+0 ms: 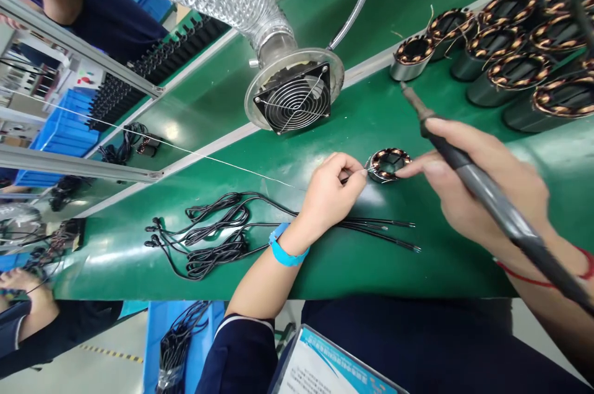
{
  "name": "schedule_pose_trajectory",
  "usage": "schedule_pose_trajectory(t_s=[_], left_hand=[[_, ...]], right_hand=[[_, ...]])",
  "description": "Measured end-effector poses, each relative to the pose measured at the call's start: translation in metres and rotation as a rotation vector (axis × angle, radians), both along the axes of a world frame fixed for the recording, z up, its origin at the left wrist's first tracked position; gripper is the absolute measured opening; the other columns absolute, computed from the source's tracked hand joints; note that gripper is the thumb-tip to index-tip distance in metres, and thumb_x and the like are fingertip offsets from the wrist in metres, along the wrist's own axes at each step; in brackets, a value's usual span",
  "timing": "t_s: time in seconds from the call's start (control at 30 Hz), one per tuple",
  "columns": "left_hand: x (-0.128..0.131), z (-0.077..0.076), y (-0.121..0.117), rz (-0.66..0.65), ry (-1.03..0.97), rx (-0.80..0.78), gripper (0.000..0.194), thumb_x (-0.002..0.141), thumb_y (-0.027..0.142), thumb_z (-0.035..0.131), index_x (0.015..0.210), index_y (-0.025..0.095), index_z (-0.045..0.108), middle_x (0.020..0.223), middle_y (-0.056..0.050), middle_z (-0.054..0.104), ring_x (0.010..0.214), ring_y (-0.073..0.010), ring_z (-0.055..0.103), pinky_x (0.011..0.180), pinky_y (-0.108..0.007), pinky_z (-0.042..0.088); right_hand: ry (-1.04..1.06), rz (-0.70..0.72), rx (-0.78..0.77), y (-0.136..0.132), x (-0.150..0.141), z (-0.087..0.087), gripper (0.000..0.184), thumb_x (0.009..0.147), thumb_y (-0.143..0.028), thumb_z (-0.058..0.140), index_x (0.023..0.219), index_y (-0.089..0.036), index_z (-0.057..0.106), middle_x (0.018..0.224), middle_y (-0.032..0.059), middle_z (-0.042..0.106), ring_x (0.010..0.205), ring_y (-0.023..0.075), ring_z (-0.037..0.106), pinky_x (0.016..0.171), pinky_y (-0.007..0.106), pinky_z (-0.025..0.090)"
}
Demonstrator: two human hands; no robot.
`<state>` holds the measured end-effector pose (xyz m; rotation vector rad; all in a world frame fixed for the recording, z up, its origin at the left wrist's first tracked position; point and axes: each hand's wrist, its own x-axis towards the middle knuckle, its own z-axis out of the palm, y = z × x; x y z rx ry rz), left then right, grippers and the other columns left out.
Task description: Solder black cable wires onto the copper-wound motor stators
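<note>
A small stator with copper windings (390,165) stands on the green bench between my hands. My left hand (335,188), with a blue band on its wrist, pinches a thin silvery wire at the stator's left rim; a dark piece shows between its fingers, too hidden to name. The rest of this solder wire (241,167) runs in from the upper left and passes behind that hand. In my right hand (482,190) is a soldering iron (482,187), its tip raised up and away from the stator. One outstretched right finger touches the stator's right rim.
Black power cables (218,230) lie bundled under my left forearm, stripped ends pointing right. A fume extractor fan (294,100) on a foil duct hangs ahead. Several wound stators (520,72) stand at the right. Co-workers sit at the left; a blue bin (155,344) is below.
</note>
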<state>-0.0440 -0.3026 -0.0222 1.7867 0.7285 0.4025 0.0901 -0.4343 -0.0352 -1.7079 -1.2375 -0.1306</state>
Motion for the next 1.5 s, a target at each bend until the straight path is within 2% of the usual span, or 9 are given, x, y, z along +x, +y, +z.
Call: schedule_pose_trajectory(t_s=[0.1, 0.17, 0.3, 0.53, 0.7, 0.97, 1.07, 1.3, 1.5], left_hand=[[0.002, -0.002, -0.003, 0.045, 0.021, -0.052, 0.013, 0.082, 0.013, 0.061, 0.072, 0.017, 0.055, 0.071, 0.003, 0.054, 0.063, -0.0082, 0.046, 0.062, -0.023, 0.037], [0.003, -0.002, -0.005, 0.066, 0.022, -0.071, 0.013, 0.083, 0.014, 0.061, 0.071, 0.018, 0.055, 0.07, 0.003, 0.054, 0.063, -0.0083, 0.046, 0.062, -0.023, 0.037], [0.003, -0.003, -0.007, 0.078, 0.003, -0.044, 0.014, 0.083, 0.014, 0.062, 0.071, 0.018, 0.055, 0.071, 0.002, 0.055, 0.066, -0.0091, 0.047, 0.063, -0.024, 0.037], [0.003, -0.003, -0.009, 0.074, -0.005, 0.039, 0.015, 0.083, 0.014, 0.062, 0.071, 0.019, 0.055, 0.071, 0.002, 0.055, 0.065, -0.0093, 0.046, 0.063, -0.024, 0.037], [0.004, -0.003, -0.009, 0.075, -0.001, 0.066, 0.015, 0.083, 0.014, 0.062, 0.071, 0.019, 0.054, 0.071, 0.002, 0.055, 0.065, -0.0093, 0.046, 0.063, -0.025, 0.037], [0.004, -0.005, -0.008, 0.071, 0.001, 0.117, 0.016, 0.084, 0.014, 0.061, 0.071, 0.019, 0.053, 0.07, 0.002, 0.054, 0.066, -0.01, 0.046, 0.065, -0.025, 0.037], [0.003, -0.006, -0.008, 0.066, -0.001, 0.136, 0.016, 0.084, 0.012, 0.06, 0.072, 0.019, 0.053, 0.07, 0.003, 0.054, 0.065, -0.0095, 0.046, 0.065, -0.025, 0.038], [0.003, -0.008, -0.008, 0.053, -0.015, 0.19, 0.017, 0.085, 0.01, 0.06, 0.073, 0.019, 0.053, 0.072, 0.003, 0.055, 0.065, -0.009, 0.048, 0.064, -0.024, 0.04], [0.002, -0.007, -0.008, 0.047, -0.037, 0.244, 0.018, 0.086, 0.009, 0.059, 0.073, 0.02, 0.052, 0.072, 0.002, 0.055, 0.068, -0.0095, 0.05, 0.065, -0.024, 0.041]], right_hand=[[-0.031, 0.055, 0.123, -0.015, -0.003, -0.002, 0.038, 0.094, -0.022, 0.066, 0.132, -0.028, 0.064, 0.096, 0.0051, 0.076, 0.078, 0.0183, 0.07, 0.065, 0.031, 0.055], [-0.026, 0.069, 0.203, -0.023, -0.005, -0.009, 0.031, 0.089, -0.018, 0.071, 0.118, -0.026, 0.07, 0.087, 0.0044, 0.074, 0.066, 0.0157, 0.065, 0.056, 0.029, 0.05], [0.036, 0.048, 0.281, -0.032, -0.005, -0.024, 0.016, 0.085, -0.023, 0.073, 0.102, -0.024, 0.071, 0.073, 0.0033, 0.067, 0.058, 0.0155, 0.06, 0.045, 0.029, 0.04], [0.048, 0.113, 0.315, -0.029, -0.005, -0.026, 0.017, 0.083, -0.017, 0.069, 0.1, -0.021, 0.069, 0.07, 0.0017, 0.062, 0.051, 0.0111, 0.051, 0.041, 0.026, 0.035], [0.031, 0.098, 0.343, -0.028, -0.006, -0.026, 0.022, 0.083, -0.015, 0.068, 0.104, -0.022, 0.07, 0.068, 0.0008, 0.06, 0.05, 0.012, 0.051, 0.04, 0.027, 0.036], [0.015, 0.098, 0.344, -0.03, -0.006, -0.025, 0.015, 0.085, -0.018, 0.07, 0.1, -0.019, 0.069, 0.066, 0.0002, 0.057, 0.053, 0.011, 0.053, 0.043, 0.027, 0.036], [0.005, 0.097, 0.296, -0.032, -0.007, -0.025, 0.014, 0.088, -0.018, 0.067, 0.101, -0.021, 0.067, 0.067, 0.0001, 0.057, 0.052, 0.0106, 0.052, 0.042, 0.027, 0.035], [0.112, 0.128, 0.256, -0.035, -0.011, -0.027, 0.012, 0.091, -0.023, 0.066, 0.103, -0.023, 0.067, 0.073, 0.0027, 0.063, 0.059, 0.0118, 0.058, 0.046, 0.027, 0.04], [0.109, 0.075, 0.254, -0.036, -0.011, -0.027, 0.008, 0.093, -0.031, 0.066, 0.096, -0.024, 0.067, 0.062, -0.0002, 0.054, 0.053, 0.0112, 0.055, 0.045, 0.027, 0.04]])
